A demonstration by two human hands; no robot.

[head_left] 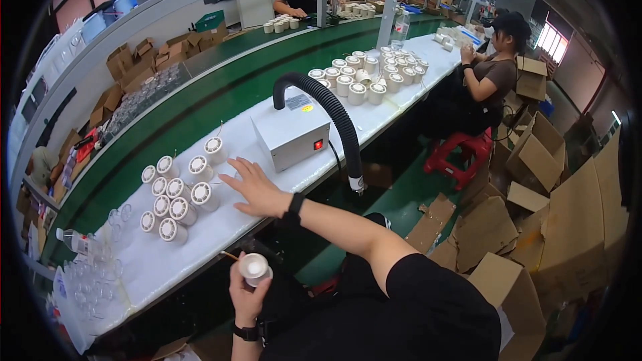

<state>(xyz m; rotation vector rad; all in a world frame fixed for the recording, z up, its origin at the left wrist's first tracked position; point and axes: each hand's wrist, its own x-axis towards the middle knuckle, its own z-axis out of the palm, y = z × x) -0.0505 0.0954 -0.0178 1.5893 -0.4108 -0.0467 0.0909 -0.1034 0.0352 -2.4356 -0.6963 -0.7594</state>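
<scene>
I saw the left hand (246, 301) gripping a white cylinder (255, 267) just off the near edge of the desk (217, 224). The right hand (259, 192) was open, fingers spread, beside a cluster of vented white cylinders (179, 210); a grey box (297, 150) with a black hose (342, 124) stood beyond.

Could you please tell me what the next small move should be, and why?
Perhaps the right hand should join the left hand on the held white cylinder: the right is spread open, apparently empty, beside the grouped cylinders, while only the left supports that one.
</scene>
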